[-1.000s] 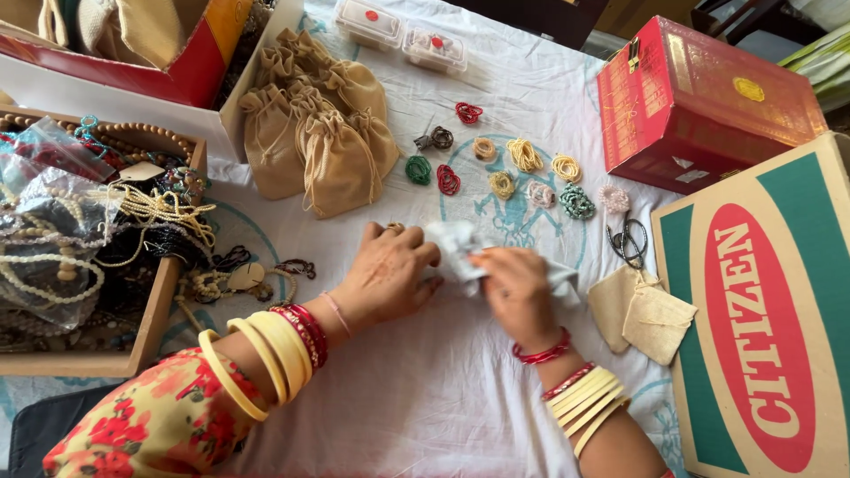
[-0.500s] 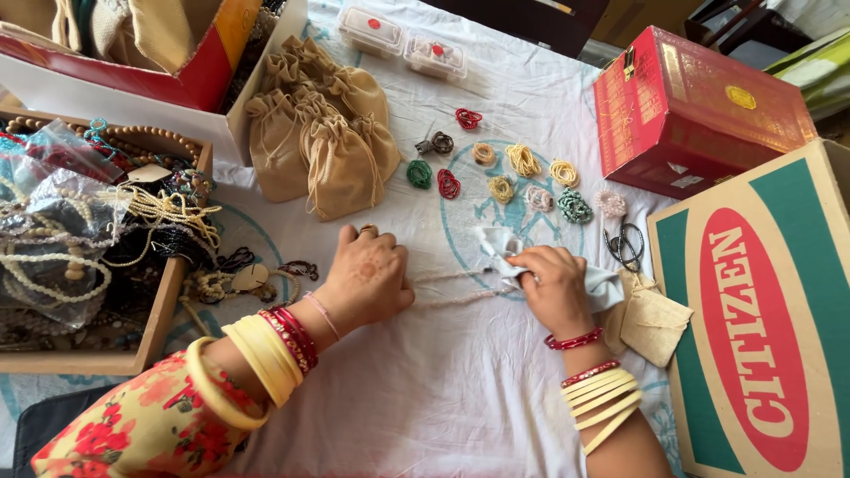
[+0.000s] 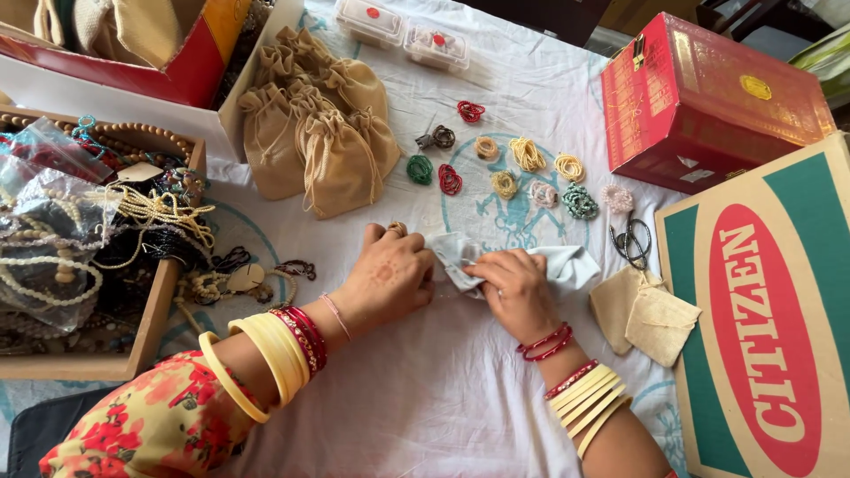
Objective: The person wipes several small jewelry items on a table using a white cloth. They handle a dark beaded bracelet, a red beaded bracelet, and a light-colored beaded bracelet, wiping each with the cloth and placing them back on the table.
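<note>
Both hands meet near the middle of the white cloth-covered table. Furthest left stands a shallow wooden tray heaped with strings of cream and dark beads, some in clear plastic bags. Beyond it, a cluster of tan drawstring fabric pouches lies in a heap.

Next comes the left hand, palm down with fingers curled, its fingertips pressing one end of a small pale blue-white soft cloth against the table. Yellow and red bangles ring that wrist. The right hand sits just beside it, fingers closed in a pinch on a fold of the same cloth, whose loose end bunches out to the right.

This cloth looks very light and limp: it creases and drapes freely, so it should give no resistance but will not keep a shape unless pinned. It seems neither slippery nor fragile. Edges and corners look like the best places to grip, one hand anchoring and the other pulling a fold flat.

Above the cloth, small coiled rings of coloured beads in red, green, yellow and pink are spread apart. Further right lie two flat beige fabric pouches, a red hinged box, and a large green, red and white cardboard box.
</note>
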